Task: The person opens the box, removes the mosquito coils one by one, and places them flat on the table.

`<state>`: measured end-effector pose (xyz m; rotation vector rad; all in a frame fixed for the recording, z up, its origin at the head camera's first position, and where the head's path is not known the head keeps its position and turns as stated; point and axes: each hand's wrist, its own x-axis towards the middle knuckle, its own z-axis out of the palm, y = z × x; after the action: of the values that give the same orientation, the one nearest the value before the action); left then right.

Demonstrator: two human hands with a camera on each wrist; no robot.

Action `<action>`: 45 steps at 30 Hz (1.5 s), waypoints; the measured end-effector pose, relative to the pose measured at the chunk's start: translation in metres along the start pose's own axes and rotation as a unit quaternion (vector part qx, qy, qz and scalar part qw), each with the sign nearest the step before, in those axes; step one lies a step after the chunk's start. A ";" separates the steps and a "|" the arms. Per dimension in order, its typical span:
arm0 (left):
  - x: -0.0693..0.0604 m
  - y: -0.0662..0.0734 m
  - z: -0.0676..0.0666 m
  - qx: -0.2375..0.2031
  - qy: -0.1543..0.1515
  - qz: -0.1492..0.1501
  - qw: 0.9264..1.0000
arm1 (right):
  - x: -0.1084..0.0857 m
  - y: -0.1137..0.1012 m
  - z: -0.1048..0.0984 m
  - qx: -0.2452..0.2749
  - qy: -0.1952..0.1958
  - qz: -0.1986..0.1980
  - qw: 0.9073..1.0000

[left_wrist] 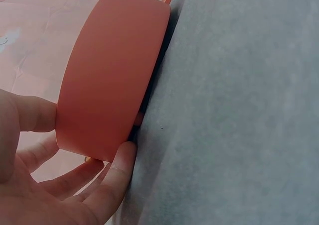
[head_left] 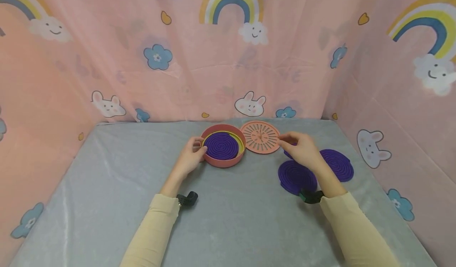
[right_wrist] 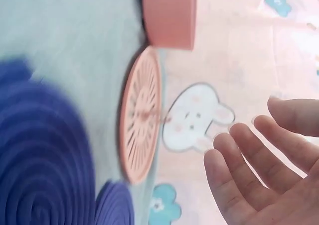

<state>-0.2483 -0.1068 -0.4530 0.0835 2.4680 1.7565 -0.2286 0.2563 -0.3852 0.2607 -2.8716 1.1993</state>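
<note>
One left hand (head_left: pixel 190 155), its thumb and fingers gripping the near left wall and rim of the item next listed. One shallow, round, coral-red tub (head_left: pixel 223 163), smooth-walled, probably thin metal or hard plastic, standing on the grey cloth-covered desk (head_left: pixel 231 227); judged light, stiff and a little slick, best held by wall and rim together, as here. Inside it, one yellow round piece (head_left: pixel 241 145), mostly covered, only a crescent showing. Lying over that, one flat purple spiral coil (head_left: pixel 221 146), ridged and matt; should weigh little, and if pressed from dry paste, as its look suggests, could snap when bent, so best taken by opposite outer edges or supported from below. Just beside the tub, one peach-coloured slotted disc (head_left: pixel 261 146) with a small upright at its centre; likely thin, stiff and light, to be lifted by its outer rim. Three more purple spiral coils on the desk, of like handling: one partly hidden coil (head_left: pixel 287 155), then one front coil (head_left: pixel 295 176). One right hand (head_left: pixel 303 150) above them, fingers relaxed and spread, holding nothing, apart from the disc in the right wrist view. Last, one far-right coil (head_left: pixel 336 164), flat, partly behind the forearm.
</note>
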 end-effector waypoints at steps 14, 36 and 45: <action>0.002 -0.002 0.001 -0.003 0.003 -0.002 1.000 | 0.022 -0.032 0.044 0.068 0.006 -0.025 0.997; 0.003 -0.003 0.001 0.000 0.006 0.003 1.000 | 0.048 -0.013 0.099 0.150 -0.014 0.000 0.989; 0.003 -0.003 0.001 0.004 0.010 0.004 1.000 | 0.049 -0.011 0.109 0.177 -0.014 0.010 0.984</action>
<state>-0.2513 -0.1069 -0.4562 0.0763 2.4928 1.7593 -0.2704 0.1649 -0.4503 0.2557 -2.6695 1.7209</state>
